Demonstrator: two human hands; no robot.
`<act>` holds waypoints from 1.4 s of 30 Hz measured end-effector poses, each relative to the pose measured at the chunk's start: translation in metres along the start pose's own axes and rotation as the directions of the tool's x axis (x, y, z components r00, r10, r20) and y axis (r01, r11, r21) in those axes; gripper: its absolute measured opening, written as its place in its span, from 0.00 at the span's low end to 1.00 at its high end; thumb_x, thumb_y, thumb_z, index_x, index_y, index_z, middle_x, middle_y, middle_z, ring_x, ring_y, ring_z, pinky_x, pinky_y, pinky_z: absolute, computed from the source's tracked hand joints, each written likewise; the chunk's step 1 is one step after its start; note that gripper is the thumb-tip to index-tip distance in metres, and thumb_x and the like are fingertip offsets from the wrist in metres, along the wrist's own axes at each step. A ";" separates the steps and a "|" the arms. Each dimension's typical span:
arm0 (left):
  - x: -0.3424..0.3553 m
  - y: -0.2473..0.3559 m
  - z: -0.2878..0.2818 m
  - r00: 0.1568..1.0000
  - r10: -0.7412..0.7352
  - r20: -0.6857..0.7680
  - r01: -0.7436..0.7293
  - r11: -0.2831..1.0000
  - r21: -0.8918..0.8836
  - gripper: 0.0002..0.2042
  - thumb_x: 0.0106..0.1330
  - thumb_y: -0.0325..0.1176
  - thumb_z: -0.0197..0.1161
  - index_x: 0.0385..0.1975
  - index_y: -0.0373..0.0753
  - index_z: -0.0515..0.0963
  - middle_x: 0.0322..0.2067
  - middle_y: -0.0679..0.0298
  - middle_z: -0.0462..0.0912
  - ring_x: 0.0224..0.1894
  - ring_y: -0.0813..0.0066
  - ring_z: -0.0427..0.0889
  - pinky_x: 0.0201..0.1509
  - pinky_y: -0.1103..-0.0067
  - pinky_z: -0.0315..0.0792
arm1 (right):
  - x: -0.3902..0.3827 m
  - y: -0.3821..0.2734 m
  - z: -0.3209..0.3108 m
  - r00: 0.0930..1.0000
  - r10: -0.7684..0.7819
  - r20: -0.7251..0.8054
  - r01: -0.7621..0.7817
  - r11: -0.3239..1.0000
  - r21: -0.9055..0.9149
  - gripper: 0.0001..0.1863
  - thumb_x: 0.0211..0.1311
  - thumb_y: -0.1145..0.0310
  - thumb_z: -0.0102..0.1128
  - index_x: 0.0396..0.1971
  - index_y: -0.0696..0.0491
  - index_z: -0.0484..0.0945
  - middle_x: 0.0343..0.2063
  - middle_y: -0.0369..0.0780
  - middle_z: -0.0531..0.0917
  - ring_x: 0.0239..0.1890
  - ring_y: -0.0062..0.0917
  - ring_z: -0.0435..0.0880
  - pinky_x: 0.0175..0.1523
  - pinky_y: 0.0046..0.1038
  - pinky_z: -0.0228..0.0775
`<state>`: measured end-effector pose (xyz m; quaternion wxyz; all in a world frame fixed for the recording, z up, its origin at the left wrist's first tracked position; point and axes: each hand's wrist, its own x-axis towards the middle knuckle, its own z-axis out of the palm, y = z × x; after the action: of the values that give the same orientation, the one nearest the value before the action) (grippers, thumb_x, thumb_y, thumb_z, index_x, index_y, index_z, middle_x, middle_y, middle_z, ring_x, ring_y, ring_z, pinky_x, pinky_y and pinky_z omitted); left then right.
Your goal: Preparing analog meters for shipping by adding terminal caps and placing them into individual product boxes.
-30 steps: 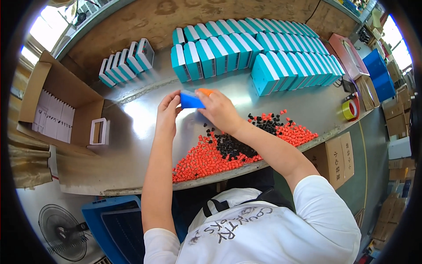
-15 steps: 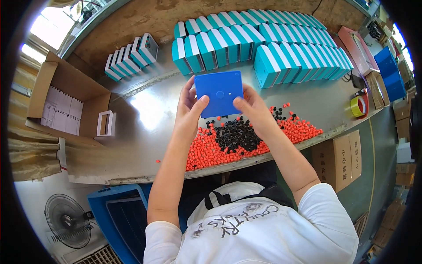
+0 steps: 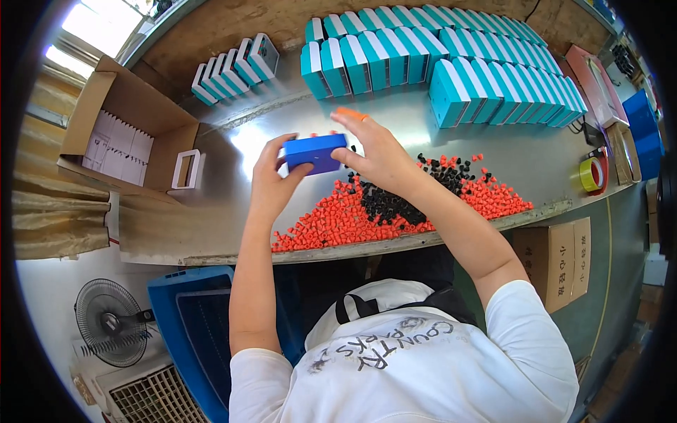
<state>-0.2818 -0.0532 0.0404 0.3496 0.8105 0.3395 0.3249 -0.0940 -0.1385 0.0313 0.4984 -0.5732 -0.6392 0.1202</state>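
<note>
A flat blue square box (image 3: 316, 152) is held up over the table, tilted so that one long edge faces me. My left hand (image 3: 273, 175) grips its left end, thumb below and fingers behind. At its right end, the thumb of my right hand (image 3: 377, 156) lies by the corner, while the other fingers stretch away, blurred. Something orange (image 3: 350, 113) is at those fingertips; I cannot tell what. Small red bits show along the box's far edge. Below lie a heap of small red caps (image 3: 317, 229) and a pile of black caps (image 3: 388, 204).
Rows of teal-and-white boxes (image 3: 451, 92) stand at the back, with a smaller row (image 3: 236, 67) further left. An open carton (image 3: 77, 141) holds white pieces, beside a white frame (image 3: 186, 169). Yellow tape (image 3: 589, 175) sits right. A fan (image 3: 111, 322) stands lower left.
The blue box has moved left and tipped from its broad face to its edge. My right hand's fingers have come off its back and stretched out. The view has shifted slightly.
</note>
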 end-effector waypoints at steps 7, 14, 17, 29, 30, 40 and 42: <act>-0.033 -0.093 -0.024 0.908 -0.370 -0.198 0.389 0.919 0.066 0.22 0.49 0.28 0.69 0.44 0.31 0.70 0.39 0.54 0.77 0.38 0.68 0.78 0.40 0.74 0.74 | -0.048 0.014 -0.033 0.970 0.241 -0.040 -0.240 0.970 0.038 0.17 0.54 0.66 0.60 0.43 0.57 0.75 0.45 0.47 0.76 0.52 0.39 0.71 0.55 0.32 0.64; 0.001 -0.002 0.017 0.975 0.172 -0.140 -0.139 0.966 0.220 0.20 0.47 0.20 0.64 0.44 0.36 0.72 0.45 0.57 0.74 0.50 0.61 0.74 0.50 0.72 0.71 | -0.140 0.051 -0.100 0.819 0.266 -0.509 -0.445 0.853 -0.271 0.14 0.55 0.70 0.59 0.42 0.56 0.75 0.45 0.46 0.75 0.54 0.39 0.69 0.54 0.35 0.62; 0.017 0.030 0.052 0.824 0.566 -0.007 -0.543 0.795 0.270 0.24 0.40 0.13 0.60 0.41 0.41 0.74 0.49 0.59 0.71 0.59 0.56 0.66 0.57 0.67 0.66 | -0.165 0.069 -0.117 0.770 0.177 -0.613 -0.556 0.658 -0.508 0.18 0.56 0.70 0.58 0.47 0.56 0.72 0.50 0.49 0.71 0.57 0.42 0.63 0.57 0.39 0.58; 0.058 0.033 0.087 0.814 0.577 0.070 -0.580 0.813 0.040 0.23 0.40 0.18 0.66 0.41 0.37 0.75 0.42 0.56 0.73 0.44 0.58 0.73 0.45 0.71 0.70 | -0.171 0.068 -0.116 0.738 0.305 -0.601 -0.658 0.522 -0.543 0.24 0.57 0.64 0.55 0.52 0.56 0.65 0.55 0.50 0.64 0.63 0.45 0.55 0.67 0.45 0.42; 0.064 0.033 0.086 0.839 0.539 0.069 -0.541 0.841 0.015 0.22 0.41 0.19 0.67 0.41 0.37 0.75 0.42 0.56 0.73 0.43 0.59 0.74 0.45 0.72 0.70 | -0.171 0.067 -0.118 0.735 0.299 -0.608 -0.663 0.503 -0.555 0.24 0.57 0.64 0.55 0.52 0.56 0.65 0.55 0.50 0.64 0.63 0.45 0.55 0.67 0.45 0.42; 0.131 0.125 0.079 0.849 0.448 0.279 -0.439 0.893 -0.097 0.21 0.42 0.23 0.71 0.40 0.34 0.74 0.40 0.58 0.74 0.38 0.64 0.77 0.41 0.75 0.71 | -0.172 0.066 -0.122 0.676 0.453 -0.581 -0.733 0.497 -0.465 0.22 0.57 0.65 0.54 0.51 0.55 0.66 0.56 0.49 0.64 0.62 0.43 0.56 0.68 0.46 0.39; 0.143 0.148 0.096 0.815 0.474 0.333 -0.470 0.877 -0.097 0.21 0.43 0.24 0.71 0.40 0.34 0.75 0.39 0.57 0.75 0.37 0.64 0.77 0.41 0.75 0.71 | -0.175 0.067 -0.123 0.648 0.474 -0.596 -0.754 0.505 -0.419 0.22 0.56 0.66 0.55 0.51 0.55 0.66 0.57 0.49 0.63 0.62 0.43 0.56 0.68 0.47 0.39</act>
<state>-0.0807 -0.0527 0.1460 0.3163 0.9117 0.0594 0.2553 0.0152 -0.3184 -0.0467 0.3144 -0.9095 -0.2669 -0.0524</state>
